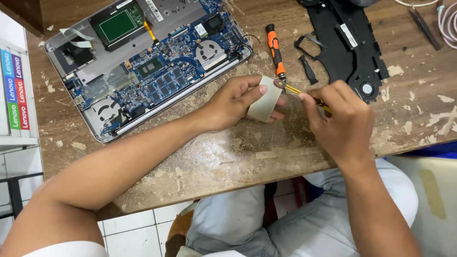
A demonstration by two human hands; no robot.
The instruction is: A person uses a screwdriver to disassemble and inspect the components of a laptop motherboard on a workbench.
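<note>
Counting one opened laptop (147, 62), two screwdrivers, one black plastic cover (347, 43). I am seeing the left hand (233, 102) pinching a small pale flat part (265, 102) between thumb and fingers, just above the desk (228, 157). The right hand (340, 121) is curling closed around a yellow-shafted screwdriver (297, 90), its tip touching a small brownish piece (280, 84) at the part's upper corner. An orange-handled screwdriver (275, 50) is lying just beyond both hands, near the laptop's hinge edge. The black cover is lying behind the right hand; nothing is sitting between the hands.
</note>
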